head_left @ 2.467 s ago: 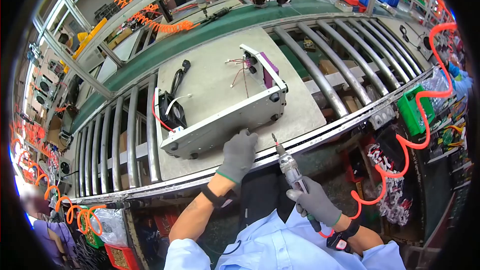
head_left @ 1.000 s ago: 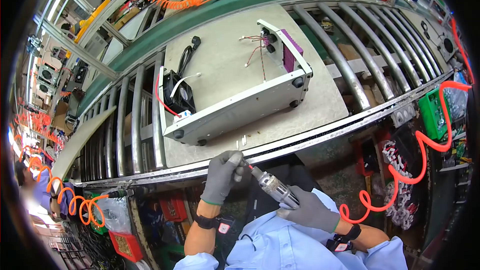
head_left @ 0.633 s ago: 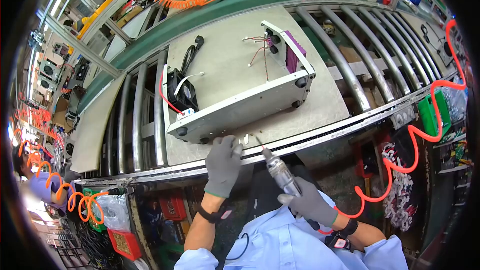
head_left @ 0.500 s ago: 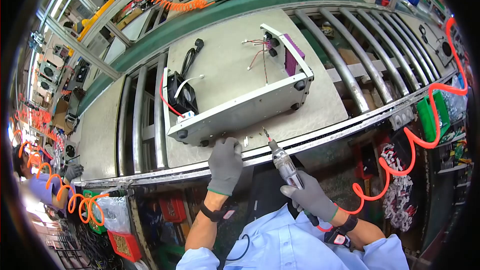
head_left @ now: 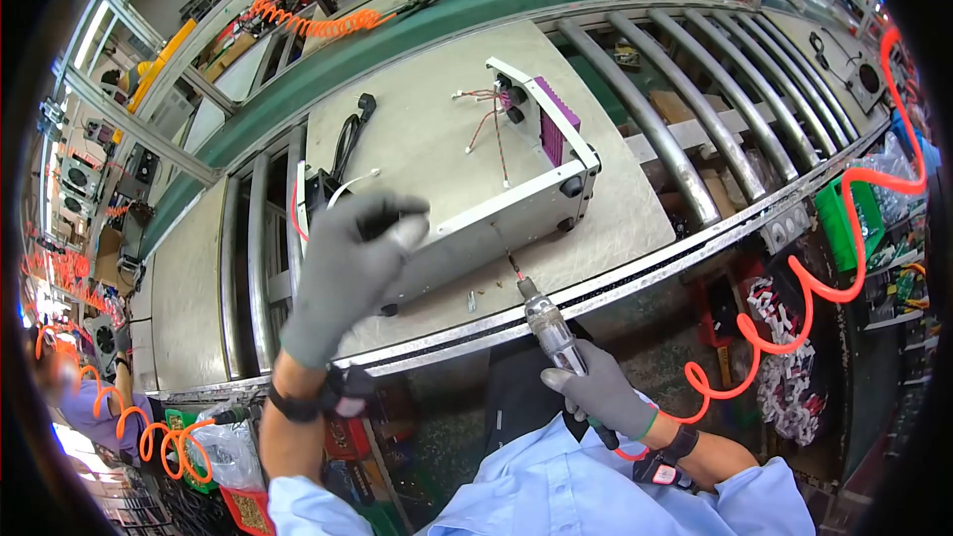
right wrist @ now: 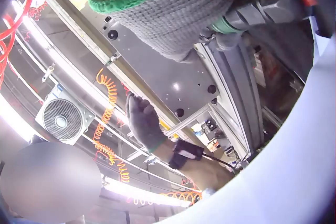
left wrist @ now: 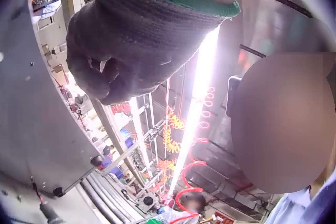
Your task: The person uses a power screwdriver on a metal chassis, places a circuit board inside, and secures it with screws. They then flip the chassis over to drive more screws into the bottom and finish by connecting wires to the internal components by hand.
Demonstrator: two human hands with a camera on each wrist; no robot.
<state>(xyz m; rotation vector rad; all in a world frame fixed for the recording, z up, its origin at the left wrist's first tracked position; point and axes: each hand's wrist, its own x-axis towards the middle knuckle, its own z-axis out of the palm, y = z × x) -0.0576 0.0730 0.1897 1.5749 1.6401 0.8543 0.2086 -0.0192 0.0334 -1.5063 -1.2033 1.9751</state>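
A white metal chassis frame [head_left: 467, 248] stands on a pale board. The gloved right hand [head_left: 611, 392] grips a power screwdriver [head_left: 549, 328], its bit touching or very close to the frame's near face. In the right wrist view the right hand [right wrist: 173, 24] wraps the tool handle. Raised over the frame's left part, the gloved left hand [head_left: 347, 268] has curled fingers and hides the fan there. The left wrist view shows this hand [left wrist: 131, 45] curled too, with nothing visible in it. A purple part [head_left: 558, 124] and thin wires are at the frame's right end.
Small white pieces [head_left: 472, 301] lie on the board [head_left: 427, 99] in front of the frame. Metal rollers [head_left: 645, 119] flank the board. An orange coiled hose [head_left: 804, 288] hangs at the right, near a green bin [head_left: 852, 223]. Another person [head_left: 94, 412] is at the far left.
From the board's near edge, the left hand has risen up and left over the frame. The screwdriver bit has moved from the board in front of the frame to its near face.
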